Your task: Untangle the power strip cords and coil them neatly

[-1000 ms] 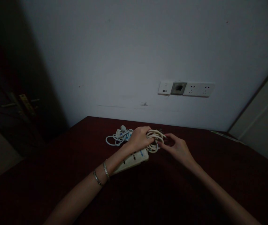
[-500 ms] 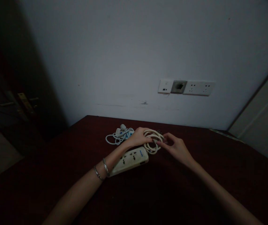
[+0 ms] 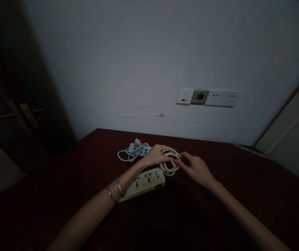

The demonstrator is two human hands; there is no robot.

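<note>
My left hand is closed around the left side of a coiled cream power cord. The thumb and fingers of my right hand pinch the coil's right side, where a thin tie seems to sit, too dark to make out well. Below my left hand lies a cream power strip with sockets on top, partly covered by my left forearm and its two bracelets. Behind the left wrist is a second, white and blue power strip, with its own white cord bundled beside it.
Everything rests on a dark red-brown table against a pale wall. Wall sockets are above the table's back edge. At the left stands a dark door with a brass handle plate; at the right is a pale door.
The cream power strip has shifted slightly toward me and to the left. The coil has tilted a little, with both hands staying on it.
</note>
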